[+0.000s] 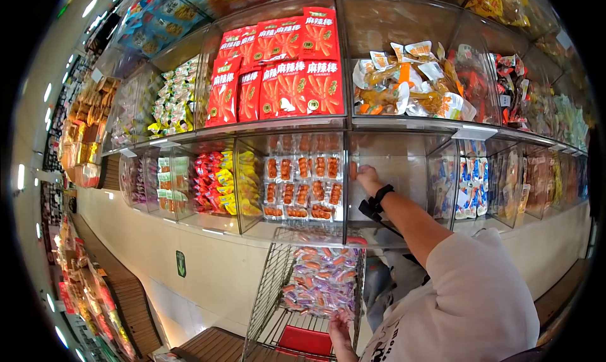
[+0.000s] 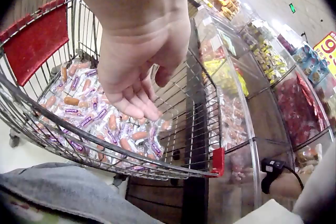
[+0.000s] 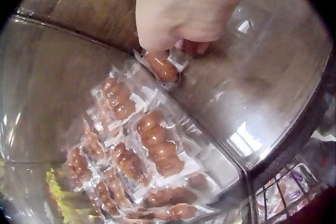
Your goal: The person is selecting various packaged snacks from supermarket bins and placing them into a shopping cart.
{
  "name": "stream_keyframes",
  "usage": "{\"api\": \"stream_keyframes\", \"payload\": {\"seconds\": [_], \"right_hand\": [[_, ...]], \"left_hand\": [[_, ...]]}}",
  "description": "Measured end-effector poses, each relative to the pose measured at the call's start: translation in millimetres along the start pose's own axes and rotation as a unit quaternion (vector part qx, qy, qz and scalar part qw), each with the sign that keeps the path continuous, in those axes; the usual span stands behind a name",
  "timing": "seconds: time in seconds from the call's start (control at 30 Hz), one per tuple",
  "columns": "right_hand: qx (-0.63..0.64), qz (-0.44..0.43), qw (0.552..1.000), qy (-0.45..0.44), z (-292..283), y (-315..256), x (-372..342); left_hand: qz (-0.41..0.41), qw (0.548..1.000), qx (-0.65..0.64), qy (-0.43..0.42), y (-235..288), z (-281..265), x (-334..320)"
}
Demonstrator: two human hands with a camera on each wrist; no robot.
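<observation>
In the head view my right hand reaches into a clear shelf bin beside the bin of vacuum-packed sausages. It pinches a small clear sausage packet close by the clear divider in the right wrist view; the fingertips are partly hidden behind the hand. My left hand, fingers loosely bent and holding nothing, hangs over the wire shopping cart. Below it in the cart lies a heap of individually wrapped sausages with purple-and-white labels.
Red snack bags stand on the upper shelf, with clear-and-orange packs to their right. Red and yellow packets fill a bin left of the sausages. Blue-and-white packets lie right of my arm. The cart has a red panel.
</observation>
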State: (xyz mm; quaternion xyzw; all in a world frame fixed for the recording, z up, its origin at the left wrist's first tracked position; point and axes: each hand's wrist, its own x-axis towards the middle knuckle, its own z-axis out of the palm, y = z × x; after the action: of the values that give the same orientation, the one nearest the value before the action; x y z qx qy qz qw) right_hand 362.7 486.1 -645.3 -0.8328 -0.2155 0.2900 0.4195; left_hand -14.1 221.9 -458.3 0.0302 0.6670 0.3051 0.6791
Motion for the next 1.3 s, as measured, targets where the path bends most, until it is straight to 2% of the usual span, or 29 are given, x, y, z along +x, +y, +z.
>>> {"api": "stream_keyframes", "payload": {"seconds": [0.03,0.13,0.17,0.23,0.3,0.33,0.37,0.43,0.5,0.53,0.57,0.6,0.63,0.7,0.77,0.87,0.97,1.07,1.17,1.2,1.23,1.27,1.3], "right_hand": [[-0.019,-0.006,1.000,0.004,-0.1,1.4,1.0],[0.015,-0.084,0.989,0.118,-16.0,-38.7,-23.6],[0.036,-0.142,0.983,0.112,-32.4,-61.5,-45.2],[0.082,-0.253,0.960,0.085,-70.8,-117.6,-98.7],[-0.014,-0.396,0.918,0.002,-95.6,-148.3,-156.5],[-0.069,-0.455,0.879,-0.126,-100.2,-146.9,-180.7],[-0.122,-0.504,0.818,-0.250,-102.9,-144.2,-201.9],[-0.070,-0.576,0.729,-0.363,-79.1,-159.6,-244.4],[-0.147,-0.433,0.752,-0.474,-23.6,-108.5,-264.3],[-0.145,-0.343,0.777,-0.507,9.2,-70.2,-264.1],[-0.143,-0.245,0.795,-0.536,39.0,-33.1,-262.1],[-0.204,-0.118,0.803,-0.547,63.5,-12.7,-256.4],[-0.261,0.009,0.798,-0.544,86.6,1.4,-248.7],[-0.316,0.156,0.846,-0.399,127.2,34.6,-249.4],[-0.365,-0.089,0.841,-0.390,134.8,21.5,-234.5],[-0.415,-0.247,0.792,-0.372,152.0,45.2,-211.0],[-0.394,-0.129,0.838,-0.355,160.5,63.7,-187.4],[-0.628,-0.189,0.638,-0.403,160.0,51.6,-181.7],[-0.563,-0.274,0.693,-0.358,143.5,36.8,-204.9],[-0.511,-0.269,0.744,-0.337,137.1,33.7,-215.3],[-0.387,-0.258,0.824,-0.324,130.9,30.6,-227.7],[-0.301,-0.306,0.842,-0.328,122.2,22.6,-239.7],[-0.163,-0.090,0.880,-0.436,105.6,-9.8,-259.9]], "left_hand": [[-0.011,1.000,-0.005,0.010,-1.2,-2.9,2.8],[-0.001,1.000,-0.006,-0.019,1.6,-3.4,1.6],[0.007,0.998,-0.031,-0.056,-9.7,-20.7,17.6],[0.016,0.998,-0.054,-0.030,-11.6,-18.1,21.6],[-0.005,0.997,-0.065,-0.037,-6.9,-20.6,39.5],[-0.013,0.997,-0.064,-0.040,-11.6,-29.8,55.6],[-0.022,0.995,-0.085,-0.048,-23.5,-45.5,82.1],[-0.006,0.997,-0.058,-0.056,-16.7,-51.5,100.2],[0.031,0.993,-0.094,-0.066,-17.3,-61.7,111.2],[0.052,0.990,-0.112,-0.072,-17.6,-62.6,117.6],[0.067,0.989,-0.116,-0.057,-15.8,-61.8,112.5],[0.082,0.989,-0.118,-0.041,-5.8,-58.2,96.4],[0.098,0.988,-0.119,-0.026,7.9,-53.0,79.3],[0.117,0.987,-0.113,0.010,17.7,-50.9,49.6],[0.111,0.985,-0.131,0.018,3.3,-67.6,37.2],[0.073,0.983,-0.147,0.080,-9.5,-83.8,17.7],[0.051,0.984,-0.145,0.086,-15.4,-94.5,14.2],[0.033,0.989,-0.133,0.051,-19.1,-100.2,25.6],[0.053,0.994,-0.097,0.020,-6.4,-94.2,34.7],[0.068,0.995,-0.071,0.017,-0.4,-91.7,37.1],[0.083,0.995,-0.044,0.015,4.3,-89.7,38.7],[0.157,0.987,-0.034,0.009,7.3,-86.8,41.2],[0.192,0.981,-0.012,0.007,18.8,-80.9,37.4]]}}
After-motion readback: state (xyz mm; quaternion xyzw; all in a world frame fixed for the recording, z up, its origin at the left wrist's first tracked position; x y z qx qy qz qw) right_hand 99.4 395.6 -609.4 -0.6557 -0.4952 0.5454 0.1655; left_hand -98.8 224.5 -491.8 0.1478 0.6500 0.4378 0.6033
